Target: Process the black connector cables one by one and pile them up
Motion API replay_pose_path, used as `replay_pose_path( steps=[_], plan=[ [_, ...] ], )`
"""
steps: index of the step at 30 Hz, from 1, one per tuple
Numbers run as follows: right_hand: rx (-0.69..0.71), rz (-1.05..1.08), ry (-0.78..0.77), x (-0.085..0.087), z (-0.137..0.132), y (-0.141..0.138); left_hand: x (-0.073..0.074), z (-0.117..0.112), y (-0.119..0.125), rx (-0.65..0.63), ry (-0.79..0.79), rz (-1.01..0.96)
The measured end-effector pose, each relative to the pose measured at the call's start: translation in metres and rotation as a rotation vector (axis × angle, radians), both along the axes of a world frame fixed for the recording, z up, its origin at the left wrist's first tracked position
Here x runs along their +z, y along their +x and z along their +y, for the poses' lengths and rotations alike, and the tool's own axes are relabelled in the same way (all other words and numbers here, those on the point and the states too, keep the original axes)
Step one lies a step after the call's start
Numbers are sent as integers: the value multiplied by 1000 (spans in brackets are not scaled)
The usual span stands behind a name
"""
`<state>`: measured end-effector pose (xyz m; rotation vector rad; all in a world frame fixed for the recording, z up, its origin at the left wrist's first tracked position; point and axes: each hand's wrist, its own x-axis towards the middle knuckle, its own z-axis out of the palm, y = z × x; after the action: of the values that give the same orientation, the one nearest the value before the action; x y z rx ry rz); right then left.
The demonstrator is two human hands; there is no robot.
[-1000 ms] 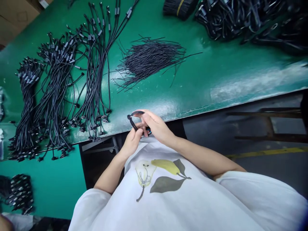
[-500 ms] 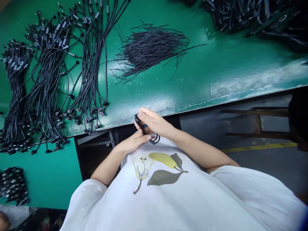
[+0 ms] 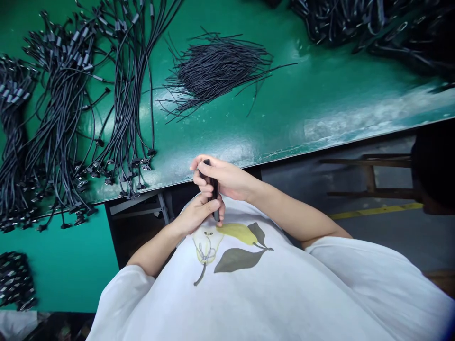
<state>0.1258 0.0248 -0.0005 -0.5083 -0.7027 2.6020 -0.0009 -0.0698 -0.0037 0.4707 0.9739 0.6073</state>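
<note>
A short black cable [image 3: 215, 188], folded into a narrow bundle, stands nearly upright between my hands in front of my chest. My left hand [image 3: 197, 213] is closed around its lower end, with the thumb across it and a grey end poking out below. My right hand [image 3: 227, 177] pinches the upper part, its thumb near the top and fingers curled behind. The fingers hide part of the bundle. Just beyond the hands is the edge of the green table [image 3: 270, 128], where a heap of thin black ties or wire pieces [image 3: 220, 68] lies.
Several bunches of black cables [image 3: 131, 94] with metal-tipped connectors spread over the table's left side. More dark cables [image 3: 341, 21] are piled at the far right. A bundled stack [image 3: 16, 279] sits at lower left. A wooden stool [image 3: 369, 180] stands on the floor at right.
The folded cable has turned more upright, and the loops that stuck out at its lower end no longer show. My right fingers have shifted around its top. The view has moved slightly.
</note>
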Motion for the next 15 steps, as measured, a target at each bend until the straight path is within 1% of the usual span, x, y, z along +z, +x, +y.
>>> replay_pose_path(
  steps=[3,8,11,13,15],
  plan=[
    [-12,54,12,1,-3,-5,1,0,2,-22,-68,-107],
    [80,210,72,-1,-4,-3,4,0,1,19,-191,-342],
    [86,290,89,-1,-4,1,3,1,-1,-35,-250,-465],
    [89,311,107,-1,-3,2,2,2,-1,-68,-253,-514],
    [67,293,134,-3,-1,3,0,4,0,-59,-241,-493]
  ],
)
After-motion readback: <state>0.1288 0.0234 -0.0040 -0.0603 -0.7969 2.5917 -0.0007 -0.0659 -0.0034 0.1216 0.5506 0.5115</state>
